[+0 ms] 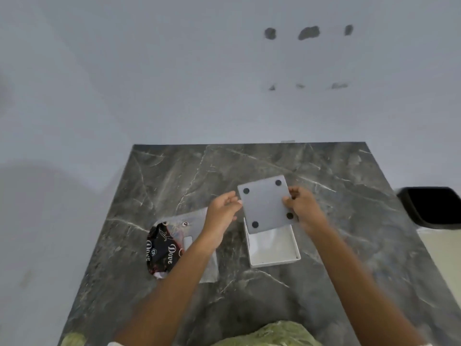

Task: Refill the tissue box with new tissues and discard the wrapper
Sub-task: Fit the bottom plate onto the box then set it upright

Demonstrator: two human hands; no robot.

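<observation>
A white square tissue box (274, 248) stands upside down on the dark marble table (336, 221), its inside showing white. Above it I hold its grey base plate (265, 204), which carries four black round feet and is tilted up toward the far side. My right hand (300, 208) grips the plate's right edge. My left hand (223, 211) touches its left edge with the fingertips. A tissue pack wrapper (172, 245), clear plastic with a black printed part, lies flat on the table to the left, partly hidden by my left forearm.
A black bin (431, 208) stands on the floor off the table's right edge. A pale wall rises behind the table's far edge. Green clothing shows at the bottom of the view.
</observation>
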